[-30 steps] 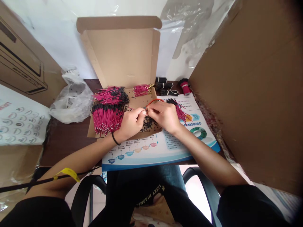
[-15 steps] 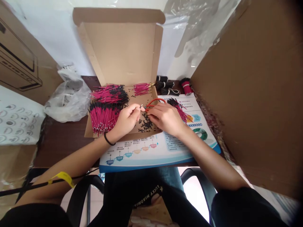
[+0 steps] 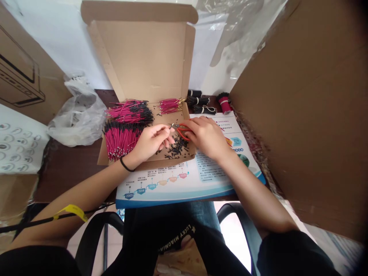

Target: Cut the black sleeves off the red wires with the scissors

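The right hand [image 3: 205,138] is curled closed around a pair of red-handled snips [image 3: 182,132], with the small metal tips pointing toward the left hand [image 3: 151,142]. That hand's thumb and forefinger are pressed together on a thin wire end [image 3: 171,125], just beside the tips, though it is too small to make out clearly; its other fingers curl loosely. Both hands are over an open cardboard box [image 3: 143,57], and directly below them a scatter of black cut bits [image 3: 176,148] lies on the box floor. Left of the hands, just beside the left hand, is a thick sheaf of magenta wires [image 3: 122,140] with black ends at one side and silver tips at the other. Another magenta-and-black sheaf [image 3: 130,112] lies behind it, and a smaller magenta bunch with gold tips [image 3: 169,106] lies toward the back of the box. Beyond the box, black wire bundles [image 3: 198,101] and a red-and-black bundle [image 3: 224,102] sit on the dark wooden worktop [image 3: 66,172]. A printed timeline brochure [image 3: 184,180] lies under the box's front edge, a black band [image 3: 125,165] circles the left wrist, and a crumpled plastic bag [image 3: 77,115] rests left of the box.
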Motion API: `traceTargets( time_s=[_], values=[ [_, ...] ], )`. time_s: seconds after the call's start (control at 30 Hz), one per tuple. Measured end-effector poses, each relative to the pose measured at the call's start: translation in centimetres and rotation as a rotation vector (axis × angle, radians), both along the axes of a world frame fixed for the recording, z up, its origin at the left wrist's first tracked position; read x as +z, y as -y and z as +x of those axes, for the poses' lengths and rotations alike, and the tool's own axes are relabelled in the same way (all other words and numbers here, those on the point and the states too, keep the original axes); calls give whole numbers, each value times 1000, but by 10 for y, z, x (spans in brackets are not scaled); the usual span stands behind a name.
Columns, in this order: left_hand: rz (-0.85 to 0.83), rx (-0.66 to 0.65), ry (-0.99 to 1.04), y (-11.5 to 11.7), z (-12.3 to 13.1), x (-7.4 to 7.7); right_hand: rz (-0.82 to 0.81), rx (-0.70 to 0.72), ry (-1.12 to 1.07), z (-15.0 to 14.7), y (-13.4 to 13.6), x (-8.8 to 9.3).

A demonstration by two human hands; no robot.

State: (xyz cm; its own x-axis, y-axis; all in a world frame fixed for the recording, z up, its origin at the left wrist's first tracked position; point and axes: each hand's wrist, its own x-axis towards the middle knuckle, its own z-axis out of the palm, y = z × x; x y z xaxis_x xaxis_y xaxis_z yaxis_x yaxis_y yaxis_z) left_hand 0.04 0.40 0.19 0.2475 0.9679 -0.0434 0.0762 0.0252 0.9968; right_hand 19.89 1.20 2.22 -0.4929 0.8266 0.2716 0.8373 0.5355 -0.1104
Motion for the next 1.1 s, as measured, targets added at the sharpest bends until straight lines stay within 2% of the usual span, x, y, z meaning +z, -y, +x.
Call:
traceTargets(
  time_s=[0.1, 0.2, 0.27, 0.47, 0.6, 0.77, 0.93, 1.1],
  values=[
    [-38, -8, 13, -1, -2, 1, -116, -81, -30, 3, 0, 6],
    [-41, -30, 3, -2, -4, 1, -231, -68, -72, 5, -1, 6],
    [-37, -51, -13, -3, -5, 1, -242, -53, -90, 6, -2, 3],
    [-72, -108, -82, -6, -8, 0, -178, 32, -97, 15, -1, 4],
    [-112, -122, -106, -8, -10, 1, -28, 110, -89, 23, 1, 11],
    [-101, -133, -101, -10, -12, 2, 142, 123, 60, 27, 4, 15],
    [-43, -161, -130, -9, -13, 4, 167, 198, 146, 21, 5, 11],
    [-58, -170, -116, -10, -14, 3, 152, 231, 191, 16, 7, 11]
  ],
)
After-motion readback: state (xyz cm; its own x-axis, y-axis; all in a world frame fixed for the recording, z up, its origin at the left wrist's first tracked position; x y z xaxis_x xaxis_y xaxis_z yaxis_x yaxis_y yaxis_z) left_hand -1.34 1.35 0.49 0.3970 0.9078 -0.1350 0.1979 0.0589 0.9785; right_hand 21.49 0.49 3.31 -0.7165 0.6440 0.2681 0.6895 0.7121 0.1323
